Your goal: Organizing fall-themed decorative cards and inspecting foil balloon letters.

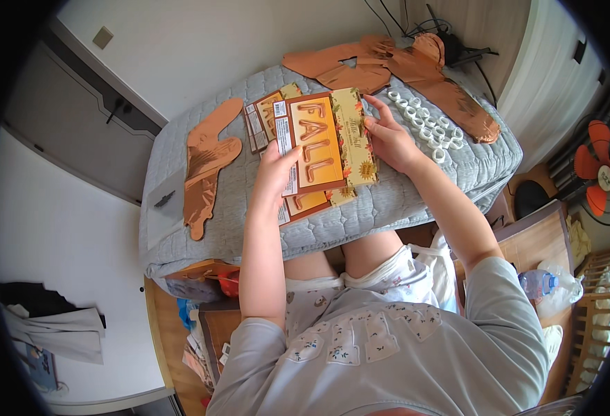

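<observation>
My left hand point(276, 172) grips the left edge of a printed card point(327, 154), thumb on its face. On the opposite edge my right hand point(392, 143) pinches the same card, index finger stretched along its top corner. Orange and cream, the card carries pictures of copper letter balloons and autumn leaves. Similar cards lie beneath it on the grey quilted mattress point(367, 218): one card point(255, 130) shows at the upper left, another card point(312, 205) below. Flat copper foil balloons point(209, 166) rest to the left, and more copper foil balloons point(426, 87) spread along the far side.
Small white rings point(426, 126), possibly ribbon rolls, sit in rows right of the cards. A clear plastic sleeve point(163, 211) with something dark lies at the mattress's left edge. To the right are an orange-bladed fan point(604, 177), a plastic bottle point(537, 283) and a wooden slatted frame point(599, 312).
</observation>
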Action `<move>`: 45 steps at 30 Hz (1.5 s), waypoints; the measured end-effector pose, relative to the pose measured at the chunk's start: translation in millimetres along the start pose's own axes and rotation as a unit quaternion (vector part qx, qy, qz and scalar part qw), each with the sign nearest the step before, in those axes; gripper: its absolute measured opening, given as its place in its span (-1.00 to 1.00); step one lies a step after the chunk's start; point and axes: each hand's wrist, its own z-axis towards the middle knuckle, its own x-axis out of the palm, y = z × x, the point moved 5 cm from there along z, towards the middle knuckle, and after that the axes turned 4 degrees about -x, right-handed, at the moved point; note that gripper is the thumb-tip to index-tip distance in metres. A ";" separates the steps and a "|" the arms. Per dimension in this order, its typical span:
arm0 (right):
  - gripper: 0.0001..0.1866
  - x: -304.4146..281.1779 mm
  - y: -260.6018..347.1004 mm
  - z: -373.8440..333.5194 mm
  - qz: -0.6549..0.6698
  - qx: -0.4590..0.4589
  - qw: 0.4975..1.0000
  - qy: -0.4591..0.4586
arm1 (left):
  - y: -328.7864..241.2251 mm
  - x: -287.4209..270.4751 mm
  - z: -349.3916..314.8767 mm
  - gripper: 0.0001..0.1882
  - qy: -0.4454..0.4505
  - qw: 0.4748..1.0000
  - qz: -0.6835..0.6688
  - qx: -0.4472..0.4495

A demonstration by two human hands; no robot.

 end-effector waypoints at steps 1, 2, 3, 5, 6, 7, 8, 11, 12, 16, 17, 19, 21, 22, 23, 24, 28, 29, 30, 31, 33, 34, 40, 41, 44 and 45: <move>-0.38 0.1 0.0 -0.1 0.009 0.005 1.000 -0.006 | -0.2 0.4 0.6 -0.68 -0.004 1.000 -0.004 -0.007; -0.38 0.5 -1.7 0.5 0.009 0.005 1.000 -0.007 | 0.3 0.3 1.3 -0.68 -0.003 1.000 -0.004 -0.008; -0.41 1.7 -0.8 2.6 0.008 -0.009 1.000 -0.015 | 0.3 0.7 2.2 -0.67 -0.003 1.000 -0.017 -0.016; -0.43 5.8 -1.0 5.9 0.006 -0.024 0.999 -0.022 | 3.3 -2.1 7.0 -0.67 -0.004 0.999 -0.031 -0.023; -0.46 11.3 -0.9 6.2 0.006 -0.033 0.998 -0.045 | 6.7 -4.9 9.5 -0.65 0.009 0.998 -0.058 -0.034; -0.49 15.6 -0.6 6.9 0.006 -0.043 0.997 -0.067 | 10.0 -7.4 12.0 -0.64 0.022 0.995 -0.086 -0.045; -0.49 20.1 -1.4 9.1 0.006 -0.043 0.997 -0.064 | 12.5 -11.0 14.0 -0.64 0.021 0.995 -0.086 -0.043; -0.53 20.7 -2.3 10.6 0.034 -0.059 0.995 -0.078 | 13.3 -7.7 12.2 -0.63 0.013 0.993 -0.100 -0.068; -0.54 20.1 -3.4 12.1 0.049 -0.061 0.994 -0.077 | 12.5 -7.5 12.5 -0.63 0.012 0.993 -0.101 -0.065; -0.55 15.6 -5.0 13.6 0.125 -0.072 0.989 -0.022 | 7.5 -7.0 10.3 -0.61 -0.003 0.995 -0.081 -0.055; -0.55 13.7 -6.9 13.6 0.125 -0.073 0.989 -0.022 | 10.8 -10.4 12.7 -0.61 -0.003 0.995 -0.080 -0.054; -0.52 20.4 -5.5 10.8 0.096 -0.079 0.992 0.000 | 14.9 -15.1 15.2 -0.60 0.019 0.994 -0.098 -0.039; -0.51 21.8 -5.6 11.3 0.096 -0.079 0.992 -0.003 | 15.4 -15.0 14.3 -0.59 0.020 0.994 -0.098 -0.037; -0.50 21.2 -5.2 11.0 0.095 -0.081 0.992 -0.005 | 12.7 -11.8 12.5 -0.58 0.022 0.994 -0.098 -0.035; -0.50 20.7 -4.8 9.9 0.094 -0.080 0.992 -0.007 | 10.0 -8.3 9.6 -0.58 0.023 0.994 -0.098 -0.036; -0.50 21.4 -4.7 8.8 0.098 -0.079 0.992 -0.013 | 3.3 -5.1 4.7 -0.56 0.020 0.995 -0.096 -0.018; -0.49 23.9 -1.8 5.3 0.084 -0.056 0.994 -0.035 | -0.6 -7.1 0.8 -0.54 0.014 0.995 -0.081 0.056; -0.49 21.7 -3.5 5.5 0.084 -0.055 0.994 -0.035 | -0.1 -8.3 0.2 -0.54 0.013 0.995 -0.081 0.056; -0.48 19.0 -4.7 5.5 0.074 -0.053 0.996 -0.023 | -1.4 -7.5 -0.2 -0.55 0.014 0.994 -0.094 0.057; -0.47 16.0 -5.7 4.8 0.063 -0.050 0.997 -0.012 | -1.8 -6.9 0.0 -0.56 0.016 0.993 -0.107 0.057; -0.54 9.8 -5.3 2.2 -0.062 -0.053 0.996 -0.042 | -6.3 -11.1 1.1 -0.57 0.007 0.993 -0.087 0.074; -0.60 8.2 -3.7 0.7 -0.185 -0.055 0.979 -0.071 | -11.5 -14.3 1.1 -0.57 -0.003 0.994 -0.067 0.091; -0.85 16.3 28.5 -17.5 -0.619 -0.151 0.769 -0.057 | -30.7 -94.3 49.9 -0.64 -0.099 0.992 -0.036 0.062; -0.85 12.3 25.5 -18.5 -0.618 -0.151 0.769 -0.056 | -26.0 -111.1 66.0 -0.66 -0.136 0.990 -0.002 0.024; -0.86 8.4 18.3 -18.7 -0.638 -0.168 0.751 -0.029 | -5.0 -132.1 113.4 -0.68 -0.074 0.992 -0.064 -0.077; -0.87 9.9 19.3 -19.1 -0.650 -0.176 0.739 -0.024 | 2.9 -135.4 126.1 -0.69 -0.071 0.988 -0.067 -0.123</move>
